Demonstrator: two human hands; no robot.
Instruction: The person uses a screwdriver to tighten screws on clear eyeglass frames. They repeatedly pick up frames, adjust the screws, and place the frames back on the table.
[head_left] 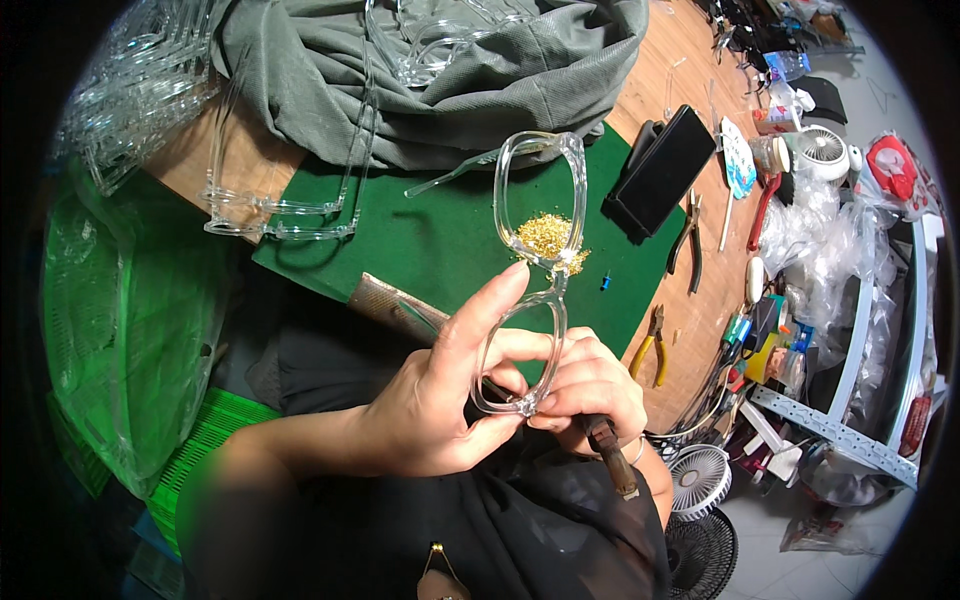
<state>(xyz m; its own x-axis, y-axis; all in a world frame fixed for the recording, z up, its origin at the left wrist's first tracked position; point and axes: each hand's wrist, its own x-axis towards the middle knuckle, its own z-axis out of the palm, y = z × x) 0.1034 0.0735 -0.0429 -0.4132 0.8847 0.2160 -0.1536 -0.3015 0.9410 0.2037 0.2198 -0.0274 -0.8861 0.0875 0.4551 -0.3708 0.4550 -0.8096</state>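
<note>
My left hand [440, 390] is closed around the lower rim of a clear plastic eyeglass frame [562, 284], which is tilted up over the green mat [400, 210]. My right hand [598, 385] meets the frame at its lower hinge corner, fingers curled. Out of that fist sticks the worn brown handle of what looks like a screwdriver [612, 460]; its tip is hidden. Behind the frame lies a heap of tiny gold pieces, apparently screws [545, 235]. One clear temple arm [450, 178] stretches left from the frame's far end.
Grey cloth [310, 100] with clear frames on it covers the far side. More frames [280, 215] rest at its left. Right of the mat are a phone [668, 170], dark-handled pliers [687, 245] and yellow-handled cutters [652, 348]. A tiny blue piece [606, 282] lies on the mat.
</note>
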